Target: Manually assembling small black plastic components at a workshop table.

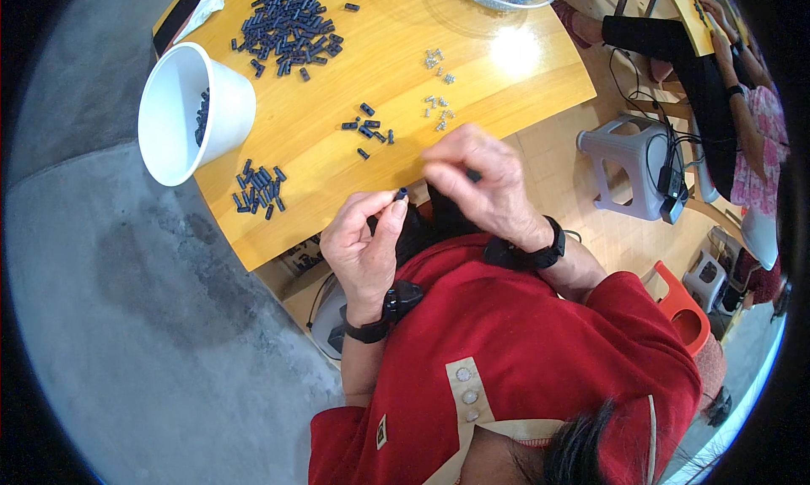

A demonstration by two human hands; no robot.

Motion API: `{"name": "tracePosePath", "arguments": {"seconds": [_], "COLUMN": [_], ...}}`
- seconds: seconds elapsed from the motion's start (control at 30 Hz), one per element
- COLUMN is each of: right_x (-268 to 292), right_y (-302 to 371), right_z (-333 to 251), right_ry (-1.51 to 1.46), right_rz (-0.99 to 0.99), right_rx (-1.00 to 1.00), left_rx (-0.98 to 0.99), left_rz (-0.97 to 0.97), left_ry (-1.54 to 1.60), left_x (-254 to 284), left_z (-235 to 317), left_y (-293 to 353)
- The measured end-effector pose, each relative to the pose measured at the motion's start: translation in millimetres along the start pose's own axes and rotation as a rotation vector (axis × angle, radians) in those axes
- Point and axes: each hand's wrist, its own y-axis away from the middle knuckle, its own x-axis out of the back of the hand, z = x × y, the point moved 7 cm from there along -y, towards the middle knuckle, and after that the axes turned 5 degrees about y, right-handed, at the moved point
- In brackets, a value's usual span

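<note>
Between thumb and forefinger, my left hand (364, 242) pinches a small black plastic sleeve (402, 195), its open end turned up. Just right of it, my right hand (488, 181) is raised with fingers curled and thumb against the forefinger. What it holds, if anything, is hidden, and its fingertips are slightly blurred. Ahead of both hands on the table lie a few loose black parts (366, 131), some like short tubes and some like pegs. Small silvery metal pieces (439, 112) lie in loose groups past my right hand.
A large heap of black tubes (291, 25) covers the table's (380, 63) far left. A smaller pile (260, 188) lies near its left edge, beside a white bucket (240, 105). A clear bowl (540, 0) stands far right. Another person (747, 122) sits beyond a grey stool (620, 160).
</note>
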Motion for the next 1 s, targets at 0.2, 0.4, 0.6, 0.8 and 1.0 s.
{"name": "tracePosePath", "arguments": {"seconds": [0.2,0.4,0.6,0.8,1.0], "right_x": [37,30,23,33,2], "right_y": [-6,-14,-18,-8,0], "right_z": [33,33,30,42,28], "right_ry": [0.571,0.691,0.810,0.327,-1.069], "right_rz": [0.252,0.229,0.210,0.101,-0.155], "right_rx": [-0.011,0.016,0.095,-0.259,-0.418], "left_rx": [0.010,-0.003,-0.037,-0.051,-0.094], "left_rz": [0.055,0.051,0.078,0.050,0.024], "left_ry": [-0.052,-0.082,-0.059,-0.140,-0.127], "left_x": [7,4,3,1,-1], "left_z": [-3,4,5,16,26], "left_y": [0,-4,-3,0,2]}}
